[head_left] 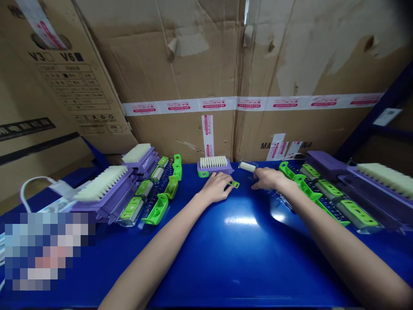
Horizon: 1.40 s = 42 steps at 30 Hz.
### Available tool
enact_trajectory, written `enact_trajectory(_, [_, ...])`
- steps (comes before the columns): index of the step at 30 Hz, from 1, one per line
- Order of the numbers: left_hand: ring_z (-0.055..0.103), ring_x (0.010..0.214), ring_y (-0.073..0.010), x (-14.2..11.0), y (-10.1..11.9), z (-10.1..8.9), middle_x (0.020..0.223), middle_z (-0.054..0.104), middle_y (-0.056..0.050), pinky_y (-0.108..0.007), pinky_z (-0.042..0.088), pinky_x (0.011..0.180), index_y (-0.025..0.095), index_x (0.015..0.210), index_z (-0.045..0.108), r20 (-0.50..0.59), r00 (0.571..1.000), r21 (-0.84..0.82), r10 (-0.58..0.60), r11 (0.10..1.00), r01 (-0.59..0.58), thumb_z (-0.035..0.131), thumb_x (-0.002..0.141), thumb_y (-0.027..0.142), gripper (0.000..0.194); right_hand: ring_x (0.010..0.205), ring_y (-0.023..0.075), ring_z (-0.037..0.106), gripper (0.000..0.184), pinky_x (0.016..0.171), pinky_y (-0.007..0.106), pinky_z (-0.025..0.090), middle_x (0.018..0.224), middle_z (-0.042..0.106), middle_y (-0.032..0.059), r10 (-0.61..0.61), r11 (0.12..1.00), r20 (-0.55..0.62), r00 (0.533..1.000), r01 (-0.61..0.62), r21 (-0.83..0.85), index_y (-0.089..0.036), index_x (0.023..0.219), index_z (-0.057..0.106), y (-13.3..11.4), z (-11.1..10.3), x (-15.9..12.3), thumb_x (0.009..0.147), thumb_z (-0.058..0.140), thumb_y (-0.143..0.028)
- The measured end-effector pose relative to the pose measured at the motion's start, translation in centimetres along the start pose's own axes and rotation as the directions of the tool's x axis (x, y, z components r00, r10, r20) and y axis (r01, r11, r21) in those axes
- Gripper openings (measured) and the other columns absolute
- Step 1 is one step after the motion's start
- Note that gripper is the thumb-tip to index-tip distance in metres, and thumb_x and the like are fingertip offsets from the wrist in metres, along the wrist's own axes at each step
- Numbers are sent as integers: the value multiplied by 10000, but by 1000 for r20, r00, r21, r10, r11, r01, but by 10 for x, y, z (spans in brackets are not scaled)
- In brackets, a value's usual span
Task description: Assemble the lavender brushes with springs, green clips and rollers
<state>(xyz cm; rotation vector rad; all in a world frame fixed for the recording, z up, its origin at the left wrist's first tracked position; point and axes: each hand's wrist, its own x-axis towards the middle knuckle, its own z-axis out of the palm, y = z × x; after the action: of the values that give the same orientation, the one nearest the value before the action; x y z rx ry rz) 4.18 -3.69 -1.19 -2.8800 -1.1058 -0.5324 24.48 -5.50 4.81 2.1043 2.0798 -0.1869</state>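
My left hand is closed, its fingertips on a small lime-green plate with holes just above the blue table. Right behind that hand lies a purple and green piece with rows of cream bristles. My right hand reaches forward with its fingers curled down over small clear or metal pieces, mostly hidden beneath it. Beyond its fingertips sits a clear case with a cream strip inside.
Purple housings with cream bristles, green-topped clear cases, springs and green covers line the left. Similar rows with green covers and purple housings stand right. Cardboard boxes wall the back of the blue table.
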Motion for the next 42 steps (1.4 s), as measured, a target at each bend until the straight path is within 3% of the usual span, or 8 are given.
enact_trajectory(8, [543,1034,-229,1,-7,2,1087,646,-52,-371,409,879,193,1086,594,-56,996,-85,-70,994,66,550,871,368,281,788,196,649,291,678,251,441,822,704,33,-216,912,-239,947,283,298,-198,1001,680,-3,12,14,766,569,-328])
enact_trajectory(13, [533,1014,-221,1,-13,3,1052,635,-58,-361,413,888,188,1071,597,-94,991,-67,-101,993,95,534,884,342,250,754,176,648,290,681,253,455,842,706,42,-77,789,-537,840,381,483,-178,1017,637,-8,17,15,799,556,-351])
enact_trajectory(18, [510,1022,-233,2,-17,6,1042,616,-59,-379,398,883,178,1065,595,-97,979,-37,-180,983,177,534,882,365,269,762,167,652,222,710,269,484,872,696,53,32,658,-638,769,465,593,-176,953,582,-11,25,20,787,564,-322])
enact_trajectory(24, [505,1023,-244,7,-22,10,1047,601,-70,-381,395,868,169,1073,602,-87,963,-13,-253,967,253,505,898,367,282,796,164,649,191,754,286,491,858,689,50,16,573,-616,788,497,652,-179,908,558,-9,34,25,774,560,-314])
enact_trajectory(33, [512,1023,-250,20,-34,11,1019,585,-98,-371,412,886,139,1065,618,-61,972,48,-228,972,231,507,895,352,294,642,159,625,194,619,263,468,699,667,19,-71,706,-450,890,363,608,-176,736,607,0,38,24,780,564,-360])
enact_trajectory(35, [517,1024,-260,23,-35,11,1014,581,-103,-383,418,880,147,1052,622,-47,969,57,-242,968,244,504,893,353,286,604,153,621,222,568,255,480,671,653,14,-13,595,-462,887,378,709,-176,732,584,-4,41,26,779,576,-394])
enact_trajectory(40, [564,1011,-274,26,-29,5,1045,597,-127,-390,444,840,154,1017,588,-36,942,36,-335,941,336,531,868,313,225,601,146,642,388,540,249,547,658,639,6,119,75,-350,929,343,936,-181,710,500,-23,49,30,599,778,-428])
enact_trajectory(42, [613,909,-255,24,-25,1,1012,628,-130,-352,459,762,156,1066,538,-30,920,-20,-392,920,391,509,873,263,223,591,134,647,393,528,227,547,666,649,14,152,-13,-290,945,296,955,-179,715,493,-30,49,30,607,788,-414])
